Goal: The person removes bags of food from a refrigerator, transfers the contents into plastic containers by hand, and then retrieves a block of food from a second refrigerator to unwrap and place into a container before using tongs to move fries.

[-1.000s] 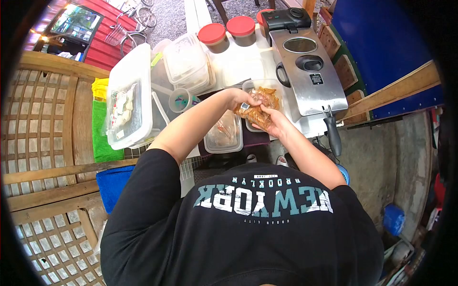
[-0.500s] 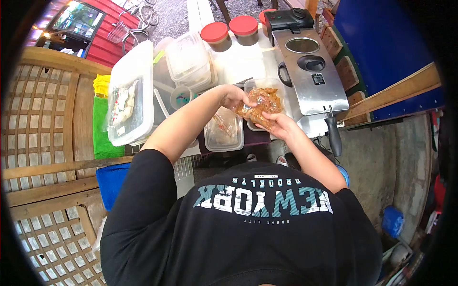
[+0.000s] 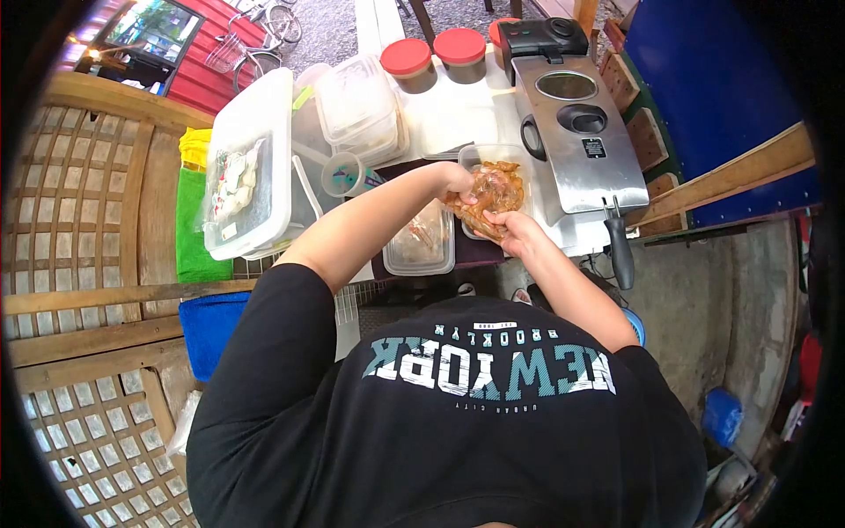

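Note:
My left hand [image 3: 453, 179] and my right hand [image 3: 519, 233] both grip a clear plastic bag of orange-brown food [image 3: 489, 195]. The bag hangs just above an open clear plastic container [image 3: 473, 157] with more of the same food in it. My left hand pinches the bag's upper left part. My right hand holds it from below. A second clear container [image 3: 422, 245] with a little food in it stands under my left forearm.
A steel deep fryer [image 3: 576, 132] with a black handle [image 3: 617, 246] stands to the right. Red-lidded jars [image 3: 412, 60] are behind. Stacked clear tubs [image 3: 356, 110], a large lidded bin [image 3: 251, 167] and a small cup [image 3: 341, 174] sit to the left. Green and yellow cloths [image 3: 189, 229] lie on the wooden bench.
Both hands and the bag have shifted slightly right and up over the open container. My right hand has moved closer under the bag.

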A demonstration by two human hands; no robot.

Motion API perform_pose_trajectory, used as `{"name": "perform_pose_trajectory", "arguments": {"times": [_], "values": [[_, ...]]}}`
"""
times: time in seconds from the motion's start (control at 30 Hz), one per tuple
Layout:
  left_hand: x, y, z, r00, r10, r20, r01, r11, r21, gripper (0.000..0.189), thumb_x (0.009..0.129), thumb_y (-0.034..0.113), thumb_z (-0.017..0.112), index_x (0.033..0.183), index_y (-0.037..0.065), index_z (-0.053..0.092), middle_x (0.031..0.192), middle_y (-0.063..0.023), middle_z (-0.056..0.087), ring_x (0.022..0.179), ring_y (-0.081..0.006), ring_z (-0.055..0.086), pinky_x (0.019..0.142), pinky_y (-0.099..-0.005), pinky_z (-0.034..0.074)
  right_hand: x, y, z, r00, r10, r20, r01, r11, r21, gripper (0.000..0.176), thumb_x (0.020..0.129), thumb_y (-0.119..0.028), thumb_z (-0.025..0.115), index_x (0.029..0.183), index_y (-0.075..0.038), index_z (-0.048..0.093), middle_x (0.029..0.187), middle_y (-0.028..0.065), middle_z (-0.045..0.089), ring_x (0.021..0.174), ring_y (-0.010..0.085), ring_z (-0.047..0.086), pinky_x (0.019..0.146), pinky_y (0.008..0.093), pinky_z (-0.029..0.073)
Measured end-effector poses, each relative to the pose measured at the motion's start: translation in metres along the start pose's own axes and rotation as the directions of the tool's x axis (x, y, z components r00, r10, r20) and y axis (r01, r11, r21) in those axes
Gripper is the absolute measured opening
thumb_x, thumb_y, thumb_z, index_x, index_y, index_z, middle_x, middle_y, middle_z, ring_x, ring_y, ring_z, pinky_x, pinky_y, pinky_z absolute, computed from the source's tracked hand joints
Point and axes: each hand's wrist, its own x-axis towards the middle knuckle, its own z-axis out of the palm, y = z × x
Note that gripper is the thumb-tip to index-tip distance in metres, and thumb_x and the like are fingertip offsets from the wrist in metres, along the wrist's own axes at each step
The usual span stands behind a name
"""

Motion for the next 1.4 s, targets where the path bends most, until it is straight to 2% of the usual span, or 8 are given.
{"name": "perform_pose_trajectory", "arguments": {"times": [0.2,0.3,0.4,0.5,0.77,1.07,1.27,1.4], "values": [[-0.038,0.018,0.013,0.990,0.063,-0.122,-0.044,0.988,0.151,0.020,0.075,0.002,0.065,0.094,-0.003,0.061,0.081,-0.0103,0.061,0.068,-0.0229,0.059,0.061,-0.0371,0.048,0.006,0.002,-0.002,1.000,-0.029,-0.002,0.029,0.997,-0.075,0.037,0.087,-0.006,0.054,0.120,0.005,0.044,0.114,0.0177,0.054,0.101,0.0297,0.057,0.084,0.0417,0.052],[0.011,-0.008,-0.002,0.993,0.088,-0.077,-0.068,0.970,0.232,0.025,0.075,0.002,0.066,0.099,-0.002,0.061,0.086,-0.0100,0.062,0.074,-0.0229,0.060,0.066,-0.0364,0.049,0.005,-0.002,0.000,0.999,-0.048,-0.023,0.045,0.994,-0.104,0.037,0.087,-0.007,0.054,0.121,0.004,0.045,0.113,0.0172,0.055,0.101,0.0288,0.057,0.083,0.0413,0.052],[-0.021,-0.011,-0.005,0.963,0.237,0.128,-0.181,0.922,-0.342,0.032,0.073,0.000,0.067,0.104,0.000,0.059,0.090,-0.0090,0.063,0.081,-0.0220,0.060,0.072,-0.0337,0.048,0.004,-0.007,-0.004,0.996,-0.082,0.022,0.085,0.984,-0.157,0.037,0.087,-0.009,0.055,0.121,0.003,0.045,0.114,0.0168,0.055,0.100,0.0285,0.058,0.083,0.0417,0.052],[-0.019,-0.017,-0.004,0.960,0.233,0.154,-0.150,0.895,-0.421,0.039,0.071,-0.002,0.069,0.108,0.001,0.058,0.092,-0.0079,0.062,0.085,-0.0205,0.059,0.074,-0.0314,0.047,-0.001,-0.011,-0.003,0.994,-0.088,0.063,0.098,0.977,-0.187,0.037,0.087,-0.010,0.056,0.120,0.002,0.046,0.114,0.0158,0.056,0.100,0.0283,0.059,0.083,0.0418,0.051],[-0.021,-0.018,0.006,0.985,0.171,0.030,-0.159,0.960,-0.229,0.035,0.068,-0.001,0.071,0.101,0.000,0.061,0.085,-0.0060,0.063,0.077,-0.0183,0.060,0.068,-0.0290,0.047,-0.002,-0.003,-0.005,0.984,-0.171,-0.044,0.172,0.985,0.027,0.035,0.093,-0.017,0.049,0.122,0.002,0.044,0.112,0.0147,0.056,0.098,0.0264,0.059,0.085,0.0404,0.050],[-0.020,-0.008,0.017,0.978,0.176,-0.111,-0.187,0.978,-0.088,0.030,0.070,-0.001,0.071,0.099,0.003,0.063,0.081,-0.0047,0.063,0.068,-0.0168,0.060,0.059,-0.0287,0.048,0.006,0.005,-0.004,0.907,-0.389,-0.160,0.350,0.910,-0.223,0.034,0.091,-0.006,0.048,0.124,0.002,0.043,0.112,0.0155,0.056,0.096,0.0277,0.059,0.081,0.0400,0.052],[-0.015,-0.010,0.013,0.982,0.182,-0.052,-0.189,0.954,-0.231,0.034,0.074,0.000,0.068,0.106,0.007,0.060,0.089,-0.0045,0.063,0.079,-0.0172,0.061,0.067,-0.0302,0.049,0.001,0.002,-0.003,0.931,-0.327,-0.160,0.309,0.942,-0.127,0.034,0.088,-0.004,0.053,0.121,0.001,0.047,0.110,0.0144,0.057,0.094,0.0266,0.060,0.079,0.0377,0.052],[-0.018,-0.017,0.004,0.960,0.236,0.153,-0.149,0.887,-0.437,0.037,0.080,0.002,0.061,0.116,0.006,0.052,0.102,-0.0057,0.061,0.096,-0.0191,0.058,0.081,-0.0327,0.047,-0.024,-0.011,0.009,0.987,-0.146,0.074,0.155,0.979,-0.135,0.036,0.083,-0.007,0.061,0.116,0.004,0.050,0.107,0.0146,0.059,0.094,0.0248,0.061,0.079,0.0357,0.052]]}}
